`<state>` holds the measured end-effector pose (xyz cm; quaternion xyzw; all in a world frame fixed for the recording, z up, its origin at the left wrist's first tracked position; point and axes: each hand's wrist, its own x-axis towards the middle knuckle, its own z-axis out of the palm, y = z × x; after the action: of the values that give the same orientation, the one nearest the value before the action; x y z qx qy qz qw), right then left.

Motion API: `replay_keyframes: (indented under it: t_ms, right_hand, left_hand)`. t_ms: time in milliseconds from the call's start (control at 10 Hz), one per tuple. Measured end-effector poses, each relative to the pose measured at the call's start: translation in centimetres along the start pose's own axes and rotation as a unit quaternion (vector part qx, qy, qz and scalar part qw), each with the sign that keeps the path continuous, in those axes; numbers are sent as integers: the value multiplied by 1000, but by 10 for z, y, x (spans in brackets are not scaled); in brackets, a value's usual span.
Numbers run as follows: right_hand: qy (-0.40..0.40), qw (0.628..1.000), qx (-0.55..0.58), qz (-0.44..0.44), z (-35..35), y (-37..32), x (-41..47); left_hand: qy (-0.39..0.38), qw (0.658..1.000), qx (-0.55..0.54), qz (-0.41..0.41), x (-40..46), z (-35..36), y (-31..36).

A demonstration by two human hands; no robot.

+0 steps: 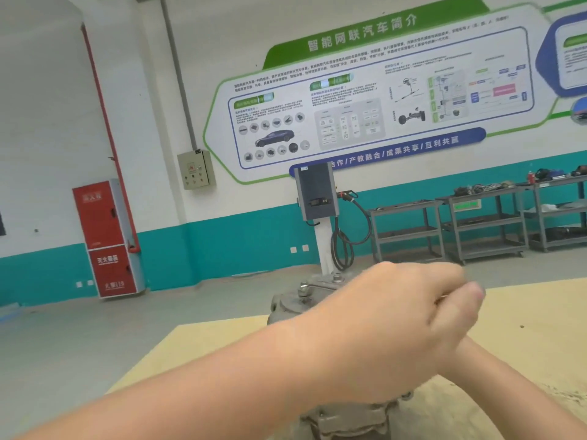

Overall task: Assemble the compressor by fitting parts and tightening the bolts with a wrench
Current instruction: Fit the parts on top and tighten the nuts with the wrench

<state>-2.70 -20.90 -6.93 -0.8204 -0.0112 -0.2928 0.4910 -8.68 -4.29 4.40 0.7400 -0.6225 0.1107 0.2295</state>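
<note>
The grey metal compressor (pixel 286 304) stands on a tan wooden tabletop (pixel 209 354); my arms cover most of it, and its lower end shows at the bottom of the view. A slim metal wrench (pixel 317 284) sits on a bolt (pixel 303 288) at the compressor's top. My left hand (pixel 397 315) reaches across from the left and grips the wrench handle, fingers curled around it. My right forearm (pixel 495 376) comes in from the lower right. My right hand is hidden behind my left hand.
Beyond the table lies a grey workshop floor. A charging post (pixel 316 193) with a coiled cable stands behind the compressor. Grey tool carts (pixel 482 223) line the right wall. A red fire cabinet (pixel 106 239) stands at the left wall.
</note>
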Motion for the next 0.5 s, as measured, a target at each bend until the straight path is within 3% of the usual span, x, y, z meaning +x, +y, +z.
replay_keyframes:
  t_ms: [100, 200, 300, 400, 500]
  right_hand:
    - [2, 999, -37, 2, -4, -19, -9]
    - [30, 999, -33, -2, -7, -32, -10]
    - [19, 999, -23, 18, -6, -36, -13]
    - [14, 1000, 3, 14, -6, -36, -12]
    - [16, 1000, 4, 14, -6, -35, -12]
  left_hand:
    - [68, 996, -53, -25, -61, -13, -26]
    - [82, 980, -62, -168, -97, -28, -100]
    - [77, 949, -1, -304, -134, -58, -142]
    - [221, 898, 167, -341, -145, -72, -145]
    - [196, 879, 191, -391, -112, -75, -166]
